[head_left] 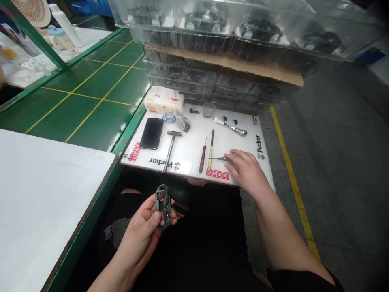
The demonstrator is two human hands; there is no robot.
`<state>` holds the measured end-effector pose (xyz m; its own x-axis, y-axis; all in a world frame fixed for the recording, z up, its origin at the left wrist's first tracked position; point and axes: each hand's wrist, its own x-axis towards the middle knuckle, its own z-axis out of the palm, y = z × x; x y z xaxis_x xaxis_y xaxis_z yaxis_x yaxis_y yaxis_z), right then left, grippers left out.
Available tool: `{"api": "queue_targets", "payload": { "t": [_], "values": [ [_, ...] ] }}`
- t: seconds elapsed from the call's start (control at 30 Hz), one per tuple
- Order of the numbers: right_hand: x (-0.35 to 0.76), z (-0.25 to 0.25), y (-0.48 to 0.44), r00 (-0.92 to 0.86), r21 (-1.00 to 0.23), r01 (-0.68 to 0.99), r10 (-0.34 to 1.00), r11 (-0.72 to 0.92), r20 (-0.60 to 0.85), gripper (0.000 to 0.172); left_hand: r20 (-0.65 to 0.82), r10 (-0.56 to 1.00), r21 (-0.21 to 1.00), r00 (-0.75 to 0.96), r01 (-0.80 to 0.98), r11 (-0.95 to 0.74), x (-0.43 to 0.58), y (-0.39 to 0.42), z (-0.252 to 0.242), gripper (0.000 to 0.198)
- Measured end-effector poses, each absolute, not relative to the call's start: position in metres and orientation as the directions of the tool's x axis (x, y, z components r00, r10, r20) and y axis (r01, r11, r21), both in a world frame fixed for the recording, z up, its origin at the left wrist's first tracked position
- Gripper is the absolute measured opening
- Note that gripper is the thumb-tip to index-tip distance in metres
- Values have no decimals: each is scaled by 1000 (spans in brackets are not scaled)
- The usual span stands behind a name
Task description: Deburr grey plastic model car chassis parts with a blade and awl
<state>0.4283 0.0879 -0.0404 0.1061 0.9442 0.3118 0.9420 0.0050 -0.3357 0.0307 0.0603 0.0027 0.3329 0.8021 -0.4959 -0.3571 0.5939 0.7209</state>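
My left hand (pixel 146 223) holds a small dark grey plastic part (pixel 164 207) with a rounded end and open gaps, fingers wrapped behind it and thumb in front, over my lap. My right hand (pixel 247 172) is over the right front of the foam-covered board (pixel 188 148), with thumb and fingertips closed at the end of a thin, pointed metal tool (pixel 219 158). The tool's tip crosses a file with a yellow-wrapped handle (pixel 210 156). A red-brown-handled needle tool (pixel 202 159) is left of the file. Farther left lies a metal T-handle tool (pixel 172 148).
A black phone (pixel 152 133), a tissue pack (pixel 164 101), a small clear cup (pixel 209 110), a white-ended metal tool (pixel 231 126) and small black pieces (pixel 235 121) sit on the board. Stacked clear trays (pixel 225 81) rise behind. A green bench (pixel 91 89) runs along the left.
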Motion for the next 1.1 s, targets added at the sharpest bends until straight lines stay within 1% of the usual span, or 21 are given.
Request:
{"api": "queue_targets", "payload": {
  "t": [0.07, 0.13, 0.17, 0.23, 0.3, 0.33, 0.4, 0.5, 0.57, 0.67, 0.8, 0.97, 1.1],
  "values": [
    [428, -39, 88, 108, -353, 936, 944, 9, 311, 28, -476, 802, 703, 360, -392, 594, 32, 62, 5, 64],
    [415, -30, 80, 134, -409, 912, 928, 21, 347, 26, -449, 797, 675, 404, -431, 599, 33, 62, 9, 62],
    [404, -23, 74, 148, -465, 884, 914, 49, 377, 24, -437, 793, 662, 424, -446, 603, 33, 62, 10, 60],
    [377, -2, 56, 163, -591, 802, 919, 89, 359, 22, -414, 796, 645, 442, -475, 599, 34, 62, 13, 58],
    [349, 22, 39, 24, -671, 712, 948, 207, 318, 23, -398, 806, 647, 438, -489, 585, 35, 60, 16, 61],
    [336, 33, 33, -67, -697, 656, 942, 290, 328, 24, -392, 813, 654, 431, -490, 576, 35, 59, 18, 61],
    [314, 49, 25, -179, -738, 556, 922, 383, 343, 31, -382, 825, 677, 416, -482, 556, 36, 56, 22, 61],
    [294, 60, 25, -220, -741, 498, 892, 450, 394, 34, -378, 829, 702, 413, -456, 547, 37, 51, 28, 64],
    [289, 62, 26, -214, -723, 509, 882, 467, 420, 32, -382, 827, 712, 412, -439, 548, 36, 49, 32, 67],
    [286, 62, 28, -210, -702, 531, 877, 474, 432, 28, -379, 830, 725, 408, -426, 541, 34, 46, 35, 62],
    [285, 62, 28, -240, -686, 539, 871, 488, 429, 24, -381, 836, 751, 396, -395, 529, 32, 42, 34, 60],
    [283, 62, 26, -229, -704, 532, 880, 471, 416, 25, -379, 849, 775, 369, -374, 509, 30, 38, 30, 65],
    [282, 63, 24, -209, -716, 529, 888, 455, 410, 27, -362, 855, 774, 372, -392, 498, 30, 38, 31, 62]
  ]
}}
